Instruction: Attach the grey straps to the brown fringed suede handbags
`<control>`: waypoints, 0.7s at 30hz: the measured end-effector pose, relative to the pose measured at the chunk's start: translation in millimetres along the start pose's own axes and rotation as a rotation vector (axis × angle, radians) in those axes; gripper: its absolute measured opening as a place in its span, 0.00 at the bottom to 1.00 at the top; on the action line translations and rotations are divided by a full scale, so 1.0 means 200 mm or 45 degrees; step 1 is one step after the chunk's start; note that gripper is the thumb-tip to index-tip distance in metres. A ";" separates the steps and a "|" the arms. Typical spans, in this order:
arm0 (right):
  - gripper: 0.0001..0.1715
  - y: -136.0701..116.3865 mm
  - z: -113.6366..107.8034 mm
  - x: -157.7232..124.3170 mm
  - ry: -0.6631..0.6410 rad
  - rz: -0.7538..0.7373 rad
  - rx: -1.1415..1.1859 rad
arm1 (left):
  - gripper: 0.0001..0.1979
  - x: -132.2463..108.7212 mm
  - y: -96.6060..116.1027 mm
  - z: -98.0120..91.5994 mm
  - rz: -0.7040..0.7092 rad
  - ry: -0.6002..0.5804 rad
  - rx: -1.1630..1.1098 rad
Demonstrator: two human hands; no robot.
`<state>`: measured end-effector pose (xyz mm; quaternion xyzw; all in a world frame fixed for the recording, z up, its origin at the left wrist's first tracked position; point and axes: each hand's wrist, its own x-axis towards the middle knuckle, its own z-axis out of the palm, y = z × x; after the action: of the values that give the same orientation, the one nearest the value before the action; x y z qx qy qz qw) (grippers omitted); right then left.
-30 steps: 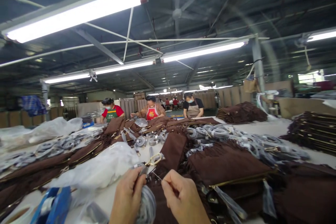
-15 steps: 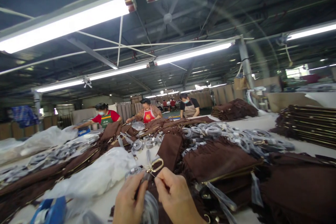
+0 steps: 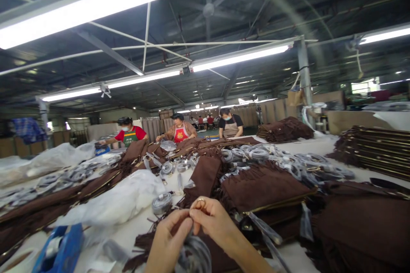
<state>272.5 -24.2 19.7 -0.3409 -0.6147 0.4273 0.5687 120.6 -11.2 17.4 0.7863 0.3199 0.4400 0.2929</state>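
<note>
My left hand (image 3: 173, 239) and my right hand (image 3: 214, 224) meet low in the middle, thumbs and fingertips pinched together. Below them hangs a coiled strap (image 3: 197, 256) in clear plastic wrap. A bit of its gold clasp (image 3: 200, 200) shows at my right fingers; the rest is hidden. What lies right between the fingertips is too small to make out. Dark brown fringed bags (image 3: 265, 185) with gold zips lie stacked just beyond and to the right. Another wrapped strap coil (image 3: 162, 203) rests on the table beyond my left hand.
A blue tape dispenser (image 3: 60, 249) stands at the lower left, near a crumpled white plastic sheet (image 3: 118, 198). Several wrapped straps (image 3: 256, 153) spread across the table. Another pile of brown bags (image 3: 374, 151) stands at the right. Three co-workers (image 3: 182, 130) are at the far side.
My hands have closed together, and the gold clasp that stood out above them is mostly covered now. The coil sits slightly further right. My view has tilted down a little.
</note>
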 end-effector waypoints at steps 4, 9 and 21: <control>0.07 0.00 0.02 -0.02 -0.032 -0.068 -0.209 | 0.17 0.02 0.05 -0.04 0.073 0.154 0.375; 0.07 -0.13 -0.03 -0.08 0.067 -0.380 -0.687 | 0.17 0.07 0.26 -0.12 0.283 0.041 0.751; 0.10 -0.40 -0.32 -0.28 -0.051 -0.299 -0.462 | 0.10 -0.08 -0.31 0.05 0.227 -0.806 1.044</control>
<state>348.3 -98.4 68.5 -0.3553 -0.7282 0.2471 0.5315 107.5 14.1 -40.4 0.9550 0.2936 0.0427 0.0050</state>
